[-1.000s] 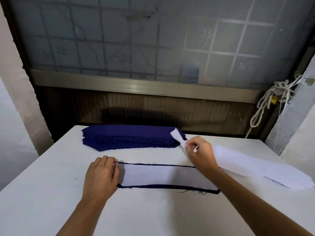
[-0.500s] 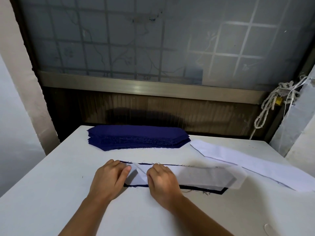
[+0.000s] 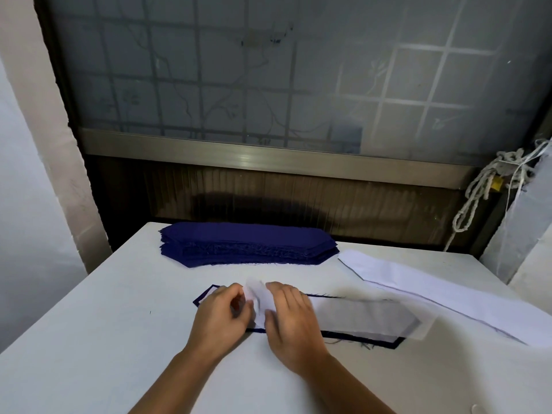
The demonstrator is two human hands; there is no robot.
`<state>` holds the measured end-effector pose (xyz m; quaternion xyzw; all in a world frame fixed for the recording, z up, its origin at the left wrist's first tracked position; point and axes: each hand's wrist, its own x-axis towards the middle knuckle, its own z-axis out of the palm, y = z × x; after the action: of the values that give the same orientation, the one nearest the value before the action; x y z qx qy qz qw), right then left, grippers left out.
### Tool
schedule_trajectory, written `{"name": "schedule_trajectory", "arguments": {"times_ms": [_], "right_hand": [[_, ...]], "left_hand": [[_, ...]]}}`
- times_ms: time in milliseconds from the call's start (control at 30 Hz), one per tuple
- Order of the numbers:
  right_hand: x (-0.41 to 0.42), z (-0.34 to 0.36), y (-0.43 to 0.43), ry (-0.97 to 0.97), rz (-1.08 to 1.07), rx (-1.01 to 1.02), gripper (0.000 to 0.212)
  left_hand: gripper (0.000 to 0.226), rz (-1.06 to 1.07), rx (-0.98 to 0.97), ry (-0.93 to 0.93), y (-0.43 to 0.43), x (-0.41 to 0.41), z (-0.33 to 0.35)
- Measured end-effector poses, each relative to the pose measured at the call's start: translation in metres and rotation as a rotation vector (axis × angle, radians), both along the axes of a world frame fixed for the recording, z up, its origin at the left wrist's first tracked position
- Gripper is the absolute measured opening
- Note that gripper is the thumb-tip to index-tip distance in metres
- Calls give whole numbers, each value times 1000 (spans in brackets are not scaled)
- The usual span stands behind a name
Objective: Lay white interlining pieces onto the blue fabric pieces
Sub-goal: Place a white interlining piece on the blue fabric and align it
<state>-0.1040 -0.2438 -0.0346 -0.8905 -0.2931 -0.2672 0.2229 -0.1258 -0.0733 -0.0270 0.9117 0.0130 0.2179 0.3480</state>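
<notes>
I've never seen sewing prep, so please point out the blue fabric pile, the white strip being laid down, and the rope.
blue fabric pile [image 3: 248, 239], head view, top sheet.
white strip [image 3: 367, 318], head view, its sheer middle.
rope [image 3: 504, 167], head view, knotted bundle.

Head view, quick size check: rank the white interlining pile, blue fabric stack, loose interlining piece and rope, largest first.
1. white interlining pile, cut by the frame edge
2-3. loose interlining piece and blue fabric stack: alike, piece nearer, so unranked
4. rope
</notes>
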Motion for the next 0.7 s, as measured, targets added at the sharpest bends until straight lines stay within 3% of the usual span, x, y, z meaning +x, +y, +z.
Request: {"name": "schedule_trajectory", "arguments": {"times_ms": [200,267,367,500,700], "right_hand": [[10,-5,-6,216,-28,23,72],[15,-5,-12,264,-21,-4,82],[22,-4,-17,321,30,7,89],[26,-5,-19,311,32,67,66],[33,-1,-39,179,-32,-68,14]], "left_hand": [[25,-1,-222,-34,8,-7,-1],[32,-18,-333,-32,13,-10,0],[44,-57,-324,-11,16,-11,-1],[12,-77,-261,-40,16,-6,-6],[14,-5,-321,-82,18,-5,-11]]}}
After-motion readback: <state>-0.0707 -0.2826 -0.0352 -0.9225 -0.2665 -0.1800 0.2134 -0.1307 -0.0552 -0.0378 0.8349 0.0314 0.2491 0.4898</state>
